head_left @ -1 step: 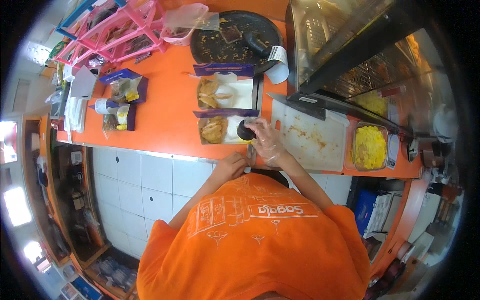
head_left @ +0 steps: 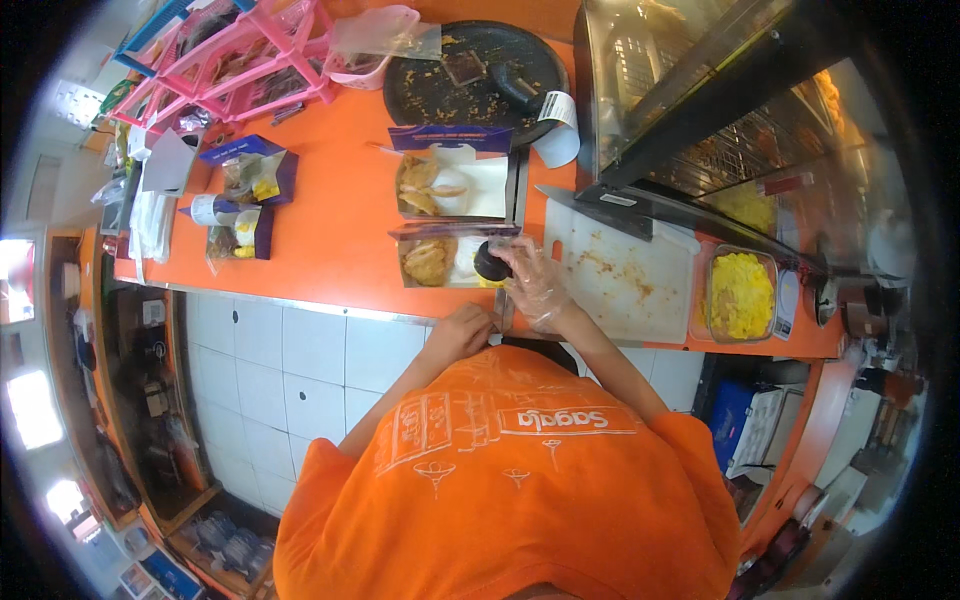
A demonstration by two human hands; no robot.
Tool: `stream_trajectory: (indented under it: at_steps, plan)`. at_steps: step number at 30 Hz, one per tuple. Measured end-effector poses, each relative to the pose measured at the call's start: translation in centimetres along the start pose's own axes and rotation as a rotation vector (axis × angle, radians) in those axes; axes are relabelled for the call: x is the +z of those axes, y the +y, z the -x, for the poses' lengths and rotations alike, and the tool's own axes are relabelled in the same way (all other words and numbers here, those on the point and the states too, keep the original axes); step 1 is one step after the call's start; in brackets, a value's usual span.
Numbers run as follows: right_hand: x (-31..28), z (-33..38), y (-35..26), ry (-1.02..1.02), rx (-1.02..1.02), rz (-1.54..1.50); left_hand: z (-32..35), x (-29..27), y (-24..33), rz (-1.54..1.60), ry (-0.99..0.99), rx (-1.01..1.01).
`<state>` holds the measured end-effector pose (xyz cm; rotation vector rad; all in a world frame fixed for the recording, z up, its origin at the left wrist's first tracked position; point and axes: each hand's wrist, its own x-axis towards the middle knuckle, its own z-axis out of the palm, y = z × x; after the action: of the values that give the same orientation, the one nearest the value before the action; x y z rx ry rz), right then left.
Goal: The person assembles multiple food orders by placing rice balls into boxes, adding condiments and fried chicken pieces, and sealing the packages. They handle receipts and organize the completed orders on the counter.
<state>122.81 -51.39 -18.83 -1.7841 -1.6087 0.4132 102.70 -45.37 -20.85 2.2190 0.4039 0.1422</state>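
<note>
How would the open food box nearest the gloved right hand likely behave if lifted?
The food box would probably flex a little, as its walls look thin. Its breaded piece and white mound might shift if it tilts, since nothing visible separates them.

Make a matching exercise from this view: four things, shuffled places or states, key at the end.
1. right hand
2. left hand
3. knife
4. tray

A. along the far edge of the white cutting board
B. round and black, on the far part of the orange counter
C. in a clear glove, holding a small black object
D. at the counter's front edge

Pairs: 1-C, 2-D, 3-A, 4-B
</note>
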Motion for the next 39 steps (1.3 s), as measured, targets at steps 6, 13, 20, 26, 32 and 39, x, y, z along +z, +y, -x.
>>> stream_trajectory:
  at_steps: [6,13,20,26,32,39]
  plan:
    - [1.5,0.4,2.1,0.085,0.339,-0.674,-1.4,2.5,-0.9,0.104,0.215,-0.018]
    - [-8.2,7.5,5.9,0.346,0.860,-1.665,-4.4,4.0,1.2,0.246,0.043,-0.204]
    - [-25.8,19.6,16.8,0.802,0.861,0.027,-14.9,11.3,10.1,0.708,-0.345,-0.052]
    - [-28.9,21.3,27.8,0.146,0.864,0.784,-27.6,22.6,16.9,0.543,-0.513,-0.090]
    - [-26.2,22.8,24.7,0.045,0.804,0.597,-30.9,26.7,18.3,0.731,-0.465,0.024]
    - [-24.5,22.3,21.7,0.321,0.826,-0.025,-30.4,24.7,19.9,1.028,-0.568,-0.274]
